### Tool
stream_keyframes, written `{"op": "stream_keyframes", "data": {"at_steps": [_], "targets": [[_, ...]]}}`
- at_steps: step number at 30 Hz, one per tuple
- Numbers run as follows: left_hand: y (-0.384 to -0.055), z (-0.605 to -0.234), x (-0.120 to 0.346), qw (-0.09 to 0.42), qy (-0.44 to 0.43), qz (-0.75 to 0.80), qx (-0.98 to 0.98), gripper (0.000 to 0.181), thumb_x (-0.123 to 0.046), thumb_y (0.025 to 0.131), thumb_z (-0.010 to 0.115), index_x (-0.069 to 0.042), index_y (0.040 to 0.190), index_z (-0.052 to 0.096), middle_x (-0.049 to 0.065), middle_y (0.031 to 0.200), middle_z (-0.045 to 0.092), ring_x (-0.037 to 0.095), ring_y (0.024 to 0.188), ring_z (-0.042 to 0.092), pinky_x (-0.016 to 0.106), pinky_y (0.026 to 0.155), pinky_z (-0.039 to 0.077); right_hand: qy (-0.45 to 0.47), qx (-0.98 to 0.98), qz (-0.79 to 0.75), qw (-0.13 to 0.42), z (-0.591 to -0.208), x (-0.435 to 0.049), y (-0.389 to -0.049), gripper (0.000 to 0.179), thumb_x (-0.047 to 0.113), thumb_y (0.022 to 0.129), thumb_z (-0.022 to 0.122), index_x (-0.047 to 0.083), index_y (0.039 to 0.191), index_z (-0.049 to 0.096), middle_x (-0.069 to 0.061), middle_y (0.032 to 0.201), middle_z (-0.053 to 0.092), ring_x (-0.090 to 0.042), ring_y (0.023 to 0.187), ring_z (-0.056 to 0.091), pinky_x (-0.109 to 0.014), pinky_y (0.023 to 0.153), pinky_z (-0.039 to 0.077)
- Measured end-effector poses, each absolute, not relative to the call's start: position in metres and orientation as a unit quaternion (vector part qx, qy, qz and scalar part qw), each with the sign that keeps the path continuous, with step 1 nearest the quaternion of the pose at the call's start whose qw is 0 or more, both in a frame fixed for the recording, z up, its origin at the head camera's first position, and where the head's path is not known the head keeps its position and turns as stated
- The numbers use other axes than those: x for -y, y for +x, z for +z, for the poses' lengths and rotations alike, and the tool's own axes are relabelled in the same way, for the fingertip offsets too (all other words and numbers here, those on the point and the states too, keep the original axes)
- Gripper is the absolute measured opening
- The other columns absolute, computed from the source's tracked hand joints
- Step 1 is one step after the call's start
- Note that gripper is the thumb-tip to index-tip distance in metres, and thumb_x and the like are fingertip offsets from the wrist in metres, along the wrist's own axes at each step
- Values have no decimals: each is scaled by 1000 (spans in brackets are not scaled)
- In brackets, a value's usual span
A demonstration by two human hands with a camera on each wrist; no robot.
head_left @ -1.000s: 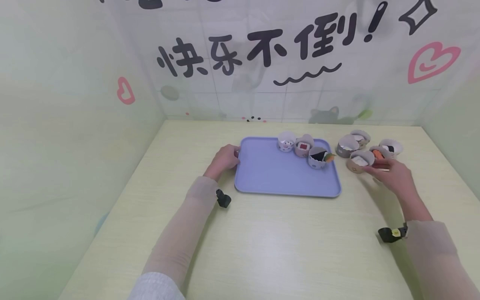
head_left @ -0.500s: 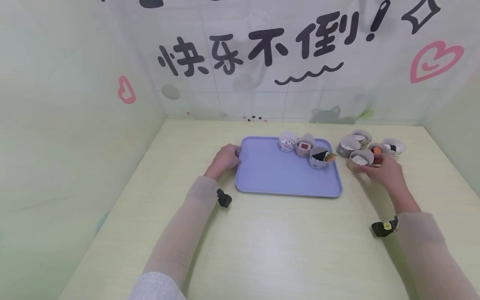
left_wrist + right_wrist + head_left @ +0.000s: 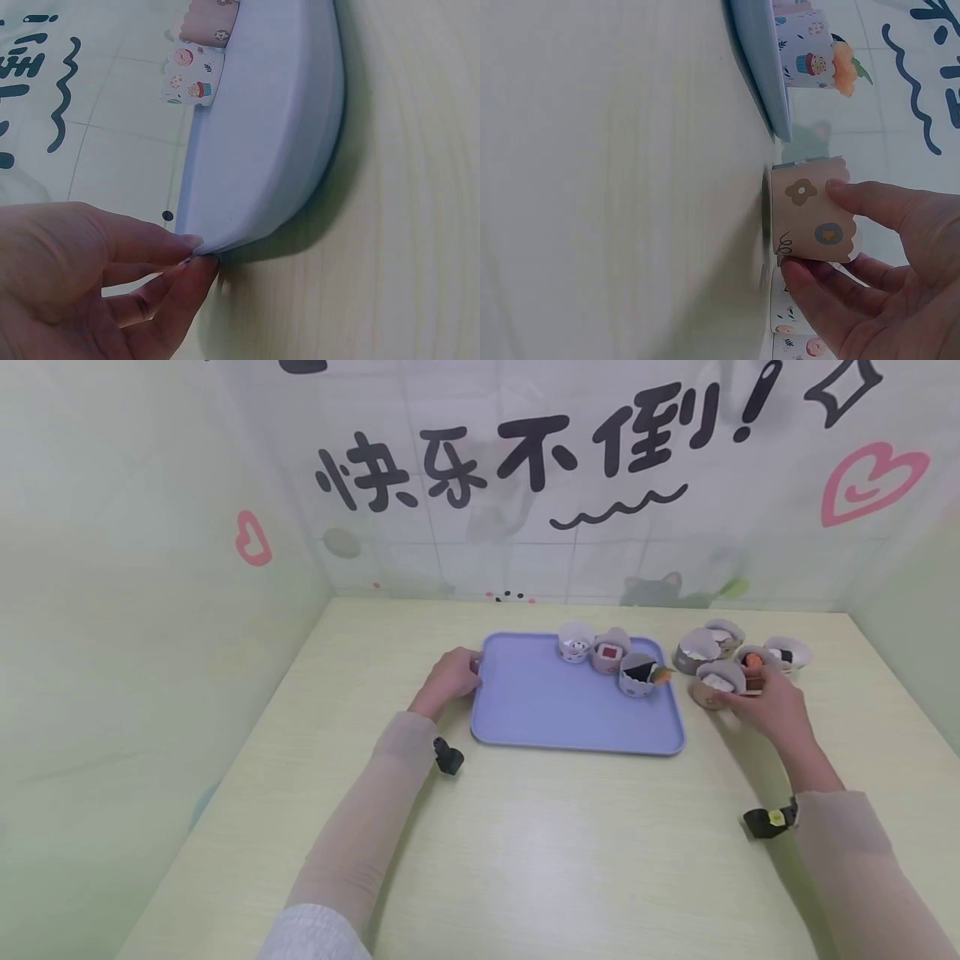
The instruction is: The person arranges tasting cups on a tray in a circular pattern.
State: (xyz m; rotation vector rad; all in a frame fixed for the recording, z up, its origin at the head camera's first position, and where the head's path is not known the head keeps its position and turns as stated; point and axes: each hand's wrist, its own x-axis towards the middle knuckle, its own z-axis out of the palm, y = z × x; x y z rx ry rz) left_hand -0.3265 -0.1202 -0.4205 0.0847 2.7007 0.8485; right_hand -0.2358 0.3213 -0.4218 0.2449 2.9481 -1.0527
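Note:
My left hand (image 3: 452, 675) pinches the left edge of a lavender tray (image 3: 555, 714), thumb above and fingertips beneath in the left wrist view. Right of the tray, my right hand (image 3: 777, 703) grips a tan paper baking cup (image 3: 810, 217) printed with flowers, a small white item inside it. The thumb presses near its scalloped rim and a finger lies against its lower side. On the tray's back right stand a white cup (image 3: 574, 656), a pinkish cup (image 3: 608, 667) with a red-topped white piece, and a printed cup (image 3: 636, 688) holding a black piece and an orange one.
Beside the gripped cup are several more filled cups: a greyish cup (image 3: 685, 662), one behind it, a cup with an orange piece (image 3: 753, 660), and a white cup (image 3: 801, 653) with a black-banded piece. A printed backdrop (image 3: 495, 560) rises behind the table (image 3: 555, 835).
My right hand has moved left, its fingers closing round the tan cup, which has shifted slightly toward me and left. The left hand stays at the tray's edge.

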Motion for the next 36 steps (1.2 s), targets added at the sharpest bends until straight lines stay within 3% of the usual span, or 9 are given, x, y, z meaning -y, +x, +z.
{"op": "stream_keyframes", "data": {"at_steps": [7,31,36], "targets": [[-326,-419,119,153,28,296,-943,64,0,89,60,-6,150,42,14,100,64,21,83,58,25,69,48,75,-936,-343,-3,-419,-319,-228,76,40,95,64,-15,140,37,-40,135,47,-53,124,48,-59,94,48],[-327,-420,119,152,30,291,-944,63,0,90,61,-6,150,43,16,107,67,21,83,59,25,70,48,49,-935,-351,-16,-403,-301,-204,76,42,92,68,-10,141,41,-35,137,49,-53,119,55,-58,88,53],[-326,-420,119,152,31,290,-944,63,-1,90,60,-6,150,43,16,109,67,21,84,59,25,70,48,47,-934,-354,-11,-402,-296,-204,76,43,91,69,-8,140,42,-33,136,51,-51,119,56,-53,85,56]]}}
